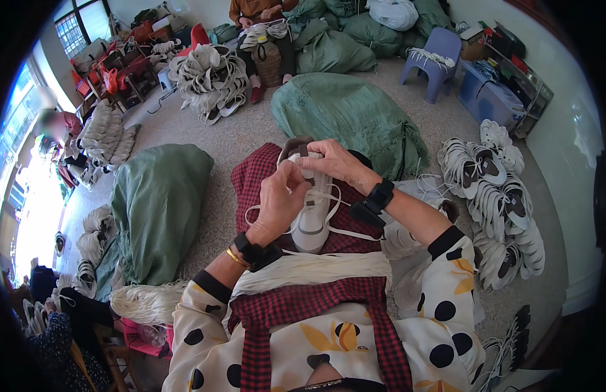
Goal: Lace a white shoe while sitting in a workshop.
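Observation:
A white sneaker [309, 236] with a grey-brown collar lies on my lap, its toe toward me. White shoelace [345, 233] runs loosely through its lower eyelets, with loops and ends hanging out at both sides. My left hand [279, 201] is closed in a pinch at the upper eyelets, apparently on the lace; its fingertips partly hide what they hold. From the right, my right hand [339, 163] grips the shoe near the tongue, fingers bent over its upper part. A thick bundle of white laces [309, 271] lies across my lap, over a red-and-black checked apron [316, 299].
Green sacks [160, 206] stand ahead and to the left. Stacked white shoes [505, 209] fill the floor at right, with more piles [211, 78] farther off. A purple stool [434, 62] and blue bin [489, 95] stand back right. Another person [267, 46] sits ahead, holding shoes.

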{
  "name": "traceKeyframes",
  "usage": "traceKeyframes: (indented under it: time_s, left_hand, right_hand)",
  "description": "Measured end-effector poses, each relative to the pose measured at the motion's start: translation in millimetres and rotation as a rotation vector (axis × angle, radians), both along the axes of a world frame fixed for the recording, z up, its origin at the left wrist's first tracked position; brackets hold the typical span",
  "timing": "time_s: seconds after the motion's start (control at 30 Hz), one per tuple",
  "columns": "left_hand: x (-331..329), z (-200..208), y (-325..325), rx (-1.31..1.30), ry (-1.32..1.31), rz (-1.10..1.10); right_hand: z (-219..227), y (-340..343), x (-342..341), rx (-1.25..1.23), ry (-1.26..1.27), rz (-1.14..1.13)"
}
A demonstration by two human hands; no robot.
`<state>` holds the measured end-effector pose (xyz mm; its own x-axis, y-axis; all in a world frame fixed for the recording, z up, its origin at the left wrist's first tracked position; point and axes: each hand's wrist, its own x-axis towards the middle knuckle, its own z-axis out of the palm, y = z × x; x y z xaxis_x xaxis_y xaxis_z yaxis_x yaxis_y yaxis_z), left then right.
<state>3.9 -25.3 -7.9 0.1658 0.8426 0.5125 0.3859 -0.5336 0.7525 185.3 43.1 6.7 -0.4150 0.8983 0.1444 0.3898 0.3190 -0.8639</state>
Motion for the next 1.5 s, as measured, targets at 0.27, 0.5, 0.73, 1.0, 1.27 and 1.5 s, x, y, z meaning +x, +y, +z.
traceKeyframes:
  time_s: [0.27, 0.5, 0.73, 1.0, 1.27, 1.5]
  left_hand:
    - [-5.9, 19.7, 9.7, 0.279, 0.222, 0.096]
    - [-22.8, 13.7, 52.6, -0.200, -0.030, -0.459]
    - [-28.0, 14.2, 57.4, -0.262, -0.042, -0.519]
    - [-32.7, 18.0, 56.3, -0.344, 0.067, -0.549]
    - [-23.0, 17.7, 49.9, -0.122, 0.036, -0.409]
    - [-24.2, 20.3, 21.8, 0.233, 0.393, -0.167]
  right_hand:
    - [-8.3, -3.5, 11.8, 0.025, 0.122, 0.145]
    - [20.6, -52.6, 16.9, 0.486, 0.007, -0.031]
    - [4.6, -52.5, 7.2, 0.428, -0.071, 0.041]
    - [25.5, -35.3, 97.5, 0.823, -0.461, -0.096]
    - [6.5, -25.1, 198.3, 0.554, -0.544, -0.518]
    - [10.1, -56.0, 68.7, 0.483, -0.258, -0.029]
